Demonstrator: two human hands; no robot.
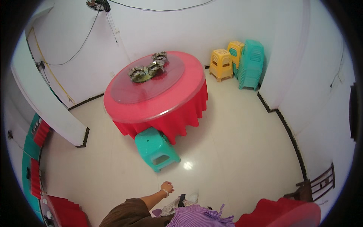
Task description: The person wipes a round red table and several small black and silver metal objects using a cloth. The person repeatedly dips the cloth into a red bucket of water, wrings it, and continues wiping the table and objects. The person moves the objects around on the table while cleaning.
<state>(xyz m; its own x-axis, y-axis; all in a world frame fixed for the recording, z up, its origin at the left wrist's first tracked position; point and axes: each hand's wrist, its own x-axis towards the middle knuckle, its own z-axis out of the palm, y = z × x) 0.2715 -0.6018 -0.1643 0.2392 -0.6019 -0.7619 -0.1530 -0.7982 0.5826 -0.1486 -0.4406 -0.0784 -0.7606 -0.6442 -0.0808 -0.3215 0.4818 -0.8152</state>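
Observation:
My left hand (167,187), with a bracelet at the wrist, hangs over the tiled floor, its fingers curled; whether anything is in it cannot be told. Nearest to it is a green plastic stool (156,147), upright at the edge of a round table (124,116) with a red cloth and a clear cover. On the table's glass turntable (170,82) stand several shiny metal stove-like pieces (137,73), one group on a greenish plate. My right hand is out of view. A purple checked apron (198,217) covers my front.
Yellow stools (220,63) and a tall stack of green stools (251,65) stand by the back wall. A white pillar (56,107) rises at left. Another red-covered table (295,214) and a dark wooden chair (306,191) are at lower right. More red-covered tables (66,211) line the left.

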